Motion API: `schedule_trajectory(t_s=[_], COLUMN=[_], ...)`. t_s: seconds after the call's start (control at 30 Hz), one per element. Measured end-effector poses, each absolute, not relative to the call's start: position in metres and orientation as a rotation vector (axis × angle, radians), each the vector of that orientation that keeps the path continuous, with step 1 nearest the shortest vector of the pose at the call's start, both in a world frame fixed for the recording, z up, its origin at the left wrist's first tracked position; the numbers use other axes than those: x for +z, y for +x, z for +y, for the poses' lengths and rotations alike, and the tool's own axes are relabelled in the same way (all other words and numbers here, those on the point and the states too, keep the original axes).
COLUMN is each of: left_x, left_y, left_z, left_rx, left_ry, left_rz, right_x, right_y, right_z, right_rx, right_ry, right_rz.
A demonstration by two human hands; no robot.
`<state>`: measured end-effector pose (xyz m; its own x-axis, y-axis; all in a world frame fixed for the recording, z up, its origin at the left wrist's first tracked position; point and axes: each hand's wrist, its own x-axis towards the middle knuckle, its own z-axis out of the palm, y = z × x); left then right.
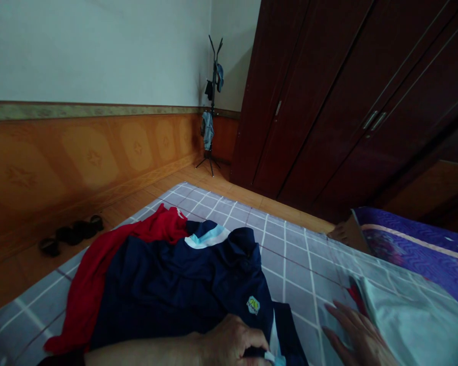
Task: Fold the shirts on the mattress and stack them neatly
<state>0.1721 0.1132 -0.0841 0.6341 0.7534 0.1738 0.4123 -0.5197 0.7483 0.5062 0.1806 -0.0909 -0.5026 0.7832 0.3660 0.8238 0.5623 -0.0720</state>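
A navy polo-style shirt (183, 284) with a light-blue and white collar part and a small badge lies loosely spread on the bed. My left hand (234, 340) is closed on this shirt near its lower edge, its forearm lying across the fabric. Under and beyond the shirt, at the left, a red garment (87, 274) sticks out. My right hand (356, 330) is open, fingers apart, over the bed just left of a pale, folded-looking cloth (420, 320); whether it touches the cloth I cannot tell. A bit of red shows at that cloth's edge.
The bed has a grey checked sheet (290, 244). Dark shoes (76, 232) stand on the floor along the left wall. A coat stand (212, 101) holding caps and clothing is in the far corner, beside a dark red wardrobe (320, 96). Purple bedding (416, 239) lies at the right.
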Motion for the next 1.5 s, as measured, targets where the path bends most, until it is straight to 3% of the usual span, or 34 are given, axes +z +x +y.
schedule_trajectory(t_s=[0.17,0.27,0.47,0.63,0.7,0.8,0.9,1.0,1.2,1.33,1.5], left_x=[-0.066,-0.058,0.004,0.059,0.057,0.034,0.010,-0.004,-0.028,-0.022,0.026], left_y=[0.171,0.173,0.140,0.038,-0.004,-0.042,-0.037,-0.004,0.025,0.017,0.025], left_z=[0.106,0.097,0.065,0.047,0.053,0.065,0.070,0.069,0.074,0.078,0.066], left_rx=[0.616,0.688,0.865,1.127,1.331,1.242,1.117,1.153,0.537,0.770,1.063], left_ry=[2.217,2.227,2.202,1.950,1.636,1.562,1.874,2.192,2.405,2.236,1.914], left_rz=[0.940,0.842,0.611,1.352,1.710,2.210,2.524,2.290,1.939,1.913,1.879], right_x=[-0.040,-0.023,-0.018,0.010,0.025,0.030,0.008,-0.027,-0.059,-0.054,-0.045], right_y=[0.405,0.344,0.293,0.320,0.333,0.341,0.339,0.332,0.307,0.293,0.272], right_z=[0.231,0.264,0.271,0.232,0.214,0.198,0.202,0.217,0.229,0.231,0.230], right_rx=[0.400,0.982,1.457,1.596,1.689,1.781,1.637,1.241,0.596,0.456,0.304], right_ry=[-1.261,-1.312,-1.216,-1.180,-1.163,-1.115,-1.182,-1.276,-1.078,-1.083,-1.085], right_rz=[-2.262,-2.046,-1.994,-1.781,-1.589,-1.509,-1.698,-2.010,-2.472,-2.601,-2.731])
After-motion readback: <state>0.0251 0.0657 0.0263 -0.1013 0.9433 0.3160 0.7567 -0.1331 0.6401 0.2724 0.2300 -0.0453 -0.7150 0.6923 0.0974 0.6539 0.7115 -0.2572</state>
